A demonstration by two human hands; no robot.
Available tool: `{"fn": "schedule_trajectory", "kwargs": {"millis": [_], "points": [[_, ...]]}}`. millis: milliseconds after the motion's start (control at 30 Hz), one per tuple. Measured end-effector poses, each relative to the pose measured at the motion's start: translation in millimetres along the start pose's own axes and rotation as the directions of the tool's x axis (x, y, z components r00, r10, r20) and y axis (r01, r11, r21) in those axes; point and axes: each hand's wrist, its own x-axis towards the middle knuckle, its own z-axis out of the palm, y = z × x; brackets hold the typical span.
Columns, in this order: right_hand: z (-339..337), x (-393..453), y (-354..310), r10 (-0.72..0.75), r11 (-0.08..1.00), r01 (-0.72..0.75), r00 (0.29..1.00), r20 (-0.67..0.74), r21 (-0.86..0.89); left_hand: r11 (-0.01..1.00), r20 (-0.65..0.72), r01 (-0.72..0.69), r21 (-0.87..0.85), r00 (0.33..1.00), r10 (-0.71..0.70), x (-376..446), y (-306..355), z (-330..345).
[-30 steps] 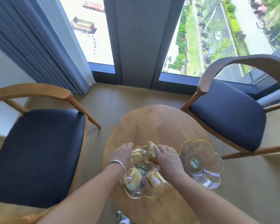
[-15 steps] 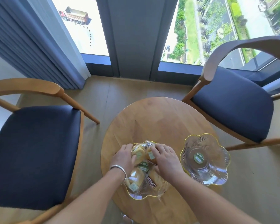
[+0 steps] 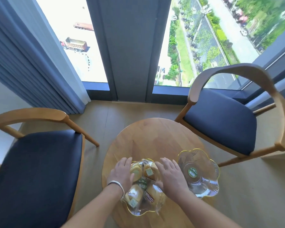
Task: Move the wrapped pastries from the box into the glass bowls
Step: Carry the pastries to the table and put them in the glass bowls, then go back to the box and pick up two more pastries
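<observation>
The left hand [image 3: 122, 173] lies flat against the left side of the near glass bowl [image 3: 139, 212], its fingers [image 3: 124, 162] straight and relaxed, pointing away from the person toward the window; they press lightly on the wrapper of the far-left pastry and curl round nothing. A silver bangle [image 3: 116, 184] sits on that wrist.

Between the two hands sits the heap of wrapped pastries [image 3: 145, 183], four yellow cakes in clear film, filling the near glass bowl close to the near edge of the round wooden desk [image 3: 148, 137]. The heap's long axis runs from the person outward, two cakes near and two far, so each hand flanks it along its length.

The right hand [image 3: 170, 175] mirrors the left on the other side, its fingers [image 3: 165, 162] spread and straight, resting on the far-right pastry and gripping nothing.

Just beside the right hand, further right on the desk, stands the second glass bowl [image 3: 198, 172], holding only a round green sticker [image 3: 192, 172] at its centre. No box is in view.

In my judgement the coming move turns on this: the unfilled bowl lies directly to the right of the heap, and the right hand is plainly the nearer one, so a pastry from the right side of the heap would travel a short sideways path over the two touching or nearly touching rims.
</observation>
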Motion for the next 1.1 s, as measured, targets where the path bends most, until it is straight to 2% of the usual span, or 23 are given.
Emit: {"fn": "schedule_trajectory", "kwargs": {"millis": [100,300,500,633,867,1100], "points": [[-24.5,-14.2,2.8,0.05,0.999,-0.049,0.998,-0.023,0.014,0.995,-0.041,-0.056,0.084,0.997,0.059,-6.0,13.4,-28.1],[-82.3,-45.2,9.2,0.2,0.979,-0.192,0.967,-0.158,0.06,0.934,-0.103,-0.222,0.28,0.96,0.259,-9.9,49.7,-95.5],[-130.6,-78.5,26.2,0.392,0.919,-0.356,0.869,-0.302,0.169,0.842,-0.151,-0.332,0.425,0.891,0.427,-10.3,95.2,-155.5],[-154.0,-105.7,47.4,0.476,0.879,-0.441,0.805,-0.353,0.18,0.785,-0.178,-0.405,0.468,0.827,0.533,-10.2,136.5,-178.4],[-158.3,-183.4,77.6,0.647,0.759,-0.611,0.664,-0.376,0.225,0.648,-0.098,-0.577,0.497,0.705,0.702,-26.3,224.1,-156.4],[-137.7,-283.9,97.6,0.8,0.585,-0.761,0.483,-0.357,0.281,0.446,0.016,-0.745,0.495,0.521,0.853,-60.1,310.2,-102.9]]}}
